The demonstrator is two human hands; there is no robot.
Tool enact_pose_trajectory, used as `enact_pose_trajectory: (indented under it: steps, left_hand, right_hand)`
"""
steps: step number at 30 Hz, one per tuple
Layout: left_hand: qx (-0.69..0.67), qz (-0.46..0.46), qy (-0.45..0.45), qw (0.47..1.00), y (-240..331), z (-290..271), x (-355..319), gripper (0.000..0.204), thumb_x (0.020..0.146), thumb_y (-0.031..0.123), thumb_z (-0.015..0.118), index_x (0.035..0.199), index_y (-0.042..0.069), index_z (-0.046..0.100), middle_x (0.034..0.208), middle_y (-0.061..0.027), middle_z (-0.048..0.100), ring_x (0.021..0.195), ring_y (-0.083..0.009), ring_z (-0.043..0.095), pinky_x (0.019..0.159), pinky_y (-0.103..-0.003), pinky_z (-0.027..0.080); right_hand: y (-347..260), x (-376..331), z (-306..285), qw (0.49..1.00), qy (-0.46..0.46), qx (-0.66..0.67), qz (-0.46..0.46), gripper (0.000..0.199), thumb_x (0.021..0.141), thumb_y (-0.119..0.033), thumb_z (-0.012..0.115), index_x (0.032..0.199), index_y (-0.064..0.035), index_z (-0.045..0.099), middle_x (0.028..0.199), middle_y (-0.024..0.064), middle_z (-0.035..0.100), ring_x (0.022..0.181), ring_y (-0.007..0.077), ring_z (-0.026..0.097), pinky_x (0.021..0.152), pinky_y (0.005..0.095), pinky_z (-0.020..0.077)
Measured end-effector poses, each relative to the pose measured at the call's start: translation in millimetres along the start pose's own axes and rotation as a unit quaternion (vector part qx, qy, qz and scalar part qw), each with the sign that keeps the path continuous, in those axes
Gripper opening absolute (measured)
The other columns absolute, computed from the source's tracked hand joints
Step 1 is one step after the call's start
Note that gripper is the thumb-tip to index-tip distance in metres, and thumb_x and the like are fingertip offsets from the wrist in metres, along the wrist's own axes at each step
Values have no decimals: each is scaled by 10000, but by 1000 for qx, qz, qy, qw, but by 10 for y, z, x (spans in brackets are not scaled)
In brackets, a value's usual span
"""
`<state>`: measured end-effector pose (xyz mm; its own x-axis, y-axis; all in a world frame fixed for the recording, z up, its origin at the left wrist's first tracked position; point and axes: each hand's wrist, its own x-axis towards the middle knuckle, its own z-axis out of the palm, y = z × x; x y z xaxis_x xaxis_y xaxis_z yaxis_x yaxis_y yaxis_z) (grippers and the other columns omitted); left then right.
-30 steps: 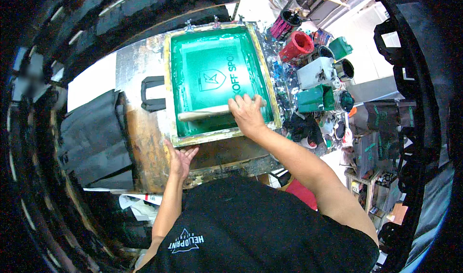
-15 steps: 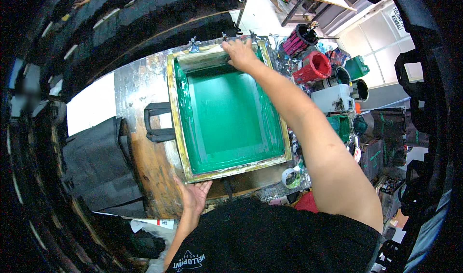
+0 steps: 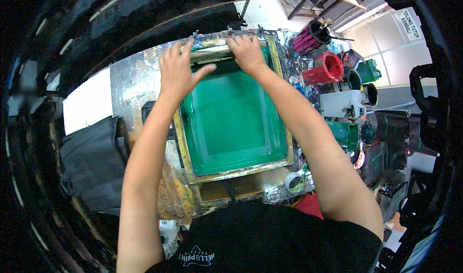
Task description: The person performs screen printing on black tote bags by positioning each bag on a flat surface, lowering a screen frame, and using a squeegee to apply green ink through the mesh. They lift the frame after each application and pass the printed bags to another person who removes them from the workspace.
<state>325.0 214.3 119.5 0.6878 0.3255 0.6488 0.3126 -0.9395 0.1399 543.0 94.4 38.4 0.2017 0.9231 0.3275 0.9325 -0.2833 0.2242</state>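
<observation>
A screen printing frame (image 3: 241,172) with a wooden rim lies on the table, its mesh (image 3: 226,119) coated in green ink. Inside its far end rests a squeegee (image 3: 212,54) with a pale handle, its lower part dark in shadow. My right hand (image 3: 248,53) grips the right part of that handle, fingers curled over the top. Over the frame's far left corner, my left hand (image 3: 177,70) is open, fingers spread and thumb pointing right, close to the squeegee's left end. Whether it touches the squeegee cannot be made out. A black bag's handle (image 3: 147,110) sticks out from under the frame's left side.
Metal clamps (image 3: 230,31) line the frame's far edge. At right stand a red ink pot (image 3: 324,68), a pink-and-black bucket (image 3: 311,37) and a white jerrycan (image 3: 341,104). A tape roll (image 3: 293,181) lies near the front right. Folded black bags (image 3: 91,162) are stacked at left.
My left hand has moved from the frame's near edge up to its far left corner. My right hand stays on the squeegee. The near edge of the frame appears lower, close to the table.
</observation>
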Motion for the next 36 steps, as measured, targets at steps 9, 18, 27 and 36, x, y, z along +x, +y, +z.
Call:
enact_pose_trajectory:
  steps: [9, 18, 27, 36]
  left_hand:
    - [80, 56, -98, 990, -265, 781, -181, 597, 844, 673, 654, 746, 85, 621, 753, -100, 665, 732, -299, 685, 670, -429, 540]
    - [44, 21, -153, 987, 638, -100, -1378, 583, 764, 659, 747, 718, 107, 562, 690, -67, 584, 653, -260, 623, 592, -394, 494]
    - [7, 2, -208, 978, 1401, -913, -2359, 587, 735, 652, 777, 749, 101, 573, 689, -78, 566, 664, -272, 620, 601, -403, 475]
    - [-56, -99, -166, 980, 1362, -1277, -2558, 1098, 631, 725, 817, 1412, 29, 484, 1243, -181, 573, 1186, -369, 529, 1043, -490, 405]
  right_hand:
    - [-83, -213, 12, 998, 55, 20, -17, 509, 713, -192, 805, 1163, -144, 574, 999, 33, 625, 951, 243, 625, 790, 402, 472]
    - [-725, -1657, -834, 998, -10, 64, -1, 209, 852, -152, 604, 1060, -155, 588, 888, 33, 578, 879, 225, 591, 759, 398, 440]
    - [-1278, -2906, -1550, 992, -77, 101, -6, 196, 876, -180, 603, 1072, -172, 614, 911, 28, 596, 901, 228, 602, 744, 408, 430]
    - [-1359, -3006, -1498, 990, -96, 100, 28, 354, 894, -160, 609, 1248, -184, 610, 1048, 50, 611, 1038, 243, 579, 913, 515, 392]
